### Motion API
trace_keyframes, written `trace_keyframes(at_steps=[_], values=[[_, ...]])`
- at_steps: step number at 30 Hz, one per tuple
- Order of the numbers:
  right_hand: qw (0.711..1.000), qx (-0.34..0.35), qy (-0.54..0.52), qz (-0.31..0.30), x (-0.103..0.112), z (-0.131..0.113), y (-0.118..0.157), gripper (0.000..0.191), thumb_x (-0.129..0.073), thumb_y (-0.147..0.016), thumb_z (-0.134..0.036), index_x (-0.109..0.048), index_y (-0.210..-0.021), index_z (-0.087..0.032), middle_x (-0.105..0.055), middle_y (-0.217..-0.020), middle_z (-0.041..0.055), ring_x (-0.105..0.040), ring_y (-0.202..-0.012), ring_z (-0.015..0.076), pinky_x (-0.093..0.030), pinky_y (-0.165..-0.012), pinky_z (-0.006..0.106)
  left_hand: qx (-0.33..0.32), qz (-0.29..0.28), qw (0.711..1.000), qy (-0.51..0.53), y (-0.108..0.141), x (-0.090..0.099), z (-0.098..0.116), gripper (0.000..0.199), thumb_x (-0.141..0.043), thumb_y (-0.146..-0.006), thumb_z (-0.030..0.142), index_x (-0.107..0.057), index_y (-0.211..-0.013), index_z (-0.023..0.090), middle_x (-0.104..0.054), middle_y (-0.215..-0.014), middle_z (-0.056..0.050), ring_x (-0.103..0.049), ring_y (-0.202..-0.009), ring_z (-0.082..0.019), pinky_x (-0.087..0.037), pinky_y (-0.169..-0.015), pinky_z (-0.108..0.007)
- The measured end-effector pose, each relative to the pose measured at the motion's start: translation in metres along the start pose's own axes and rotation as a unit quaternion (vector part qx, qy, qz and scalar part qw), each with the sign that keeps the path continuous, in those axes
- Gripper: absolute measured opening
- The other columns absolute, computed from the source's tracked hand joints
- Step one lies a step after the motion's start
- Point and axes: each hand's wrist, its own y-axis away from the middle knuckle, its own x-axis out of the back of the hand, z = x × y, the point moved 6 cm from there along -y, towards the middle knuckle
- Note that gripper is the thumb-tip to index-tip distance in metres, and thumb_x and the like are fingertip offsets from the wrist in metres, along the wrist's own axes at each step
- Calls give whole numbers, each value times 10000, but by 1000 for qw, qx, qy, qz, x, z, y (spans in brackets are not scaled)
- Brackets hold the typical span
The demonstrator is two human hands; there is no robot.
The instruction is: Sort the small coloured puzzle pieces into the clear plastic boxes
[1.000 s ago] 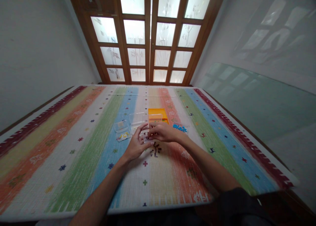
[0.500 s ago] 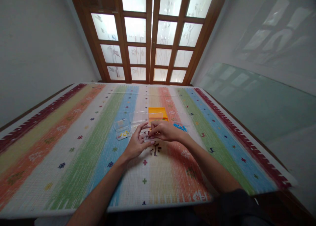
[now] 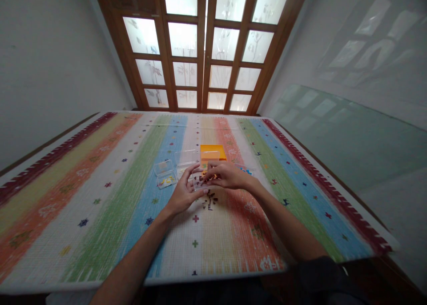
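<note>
My left hand (image 3: 185,191) is wrapped round the left side of a clear plastic box (image 3: 197,183) that has small dark brown pieces in it. Over the right part of this box is my right hand (image 3: 223,175), its fingers bent down and together at the pieces; whatever they pinch is too small to make out. Just below the box, several loose dark brown pieces (image 3: 210,201) lie on the striped cloth. Behind my right hand stands an orange container (image 3: 212,151), partly hidden.
An open clear box with yellow pieces (image 3: 166,180) lies left of my left hand. Blue pieces (image 3: 246,170) show behind my right wrist. Another clear box (image 3: 182,169) is behind my left fingers. The striped cloth (image 3: 126,198) covers the table.
My right hand has shifted slightly to the right, showing more of the box's inside and covering more of the blue pieces. My left hand keeps its hold.
</note>
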Motion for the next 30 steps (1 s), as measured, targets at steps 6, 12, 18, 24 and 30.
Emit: trace_keyframes(at_steps=[6,12,18,24,30], values=[[1000,-5,18,-3,-3,1,-2,98,-708,-887,-144,-777,-956,-162,-628,-912,46,-580,-797,142,-412,-713,241,8,-3,1000,6,0,-2,0,789,-876,-711,225,-489,-1396,285,-526,-1411,-111,-679,-1127,-248,-610,-953,-384],[999,-1,38,-5,-6,-1,-6,67,-704,-882,-142,-766,-902,-156,-609,-884,38,-551,-777,141,-378,-694,242,9,-1,1000,-5,0,-1,1,784,-880,-708,240,-497,-1391,290,-529,-1401,-101,-671,-1145,-248,-606,-958,-380],[1000,13,20,8,-7,-5,-10,83,-687,-897,-131,-765,-891,-160,-596,-861,32,-553,-784,143,-378,-705,243,14,5,1000,-7,0,0,0,789,-885,-702,247,-502,-1390,295,-541,-1393,-100,-673,-1132,-245,-615,-927,-358],[1000,19,21,10,-9,-5,-10,111,-673,-918,-147,-780,-924,-175,-598,-852,33,-549,-777,142,-376,-704,245,-9,-2,1000,-12,-1,-1,3,771,-873,-718,245,-511,-1397,301,-564,-1375,-94,-655,-1166,-258,-595,-968,-395],[1000,5,8,29,0,-2,-3,179,-634,-923,-124,-778,-1011,-181,-623,-894,46,-575,-791,145,-410,-722,248,-4,-6,1000,-7,-1,-1,4,750,-861,-734,242,-503,-1392,292,-577,-1363,-96,-674,-1150,-250,-588,-985,-393]])
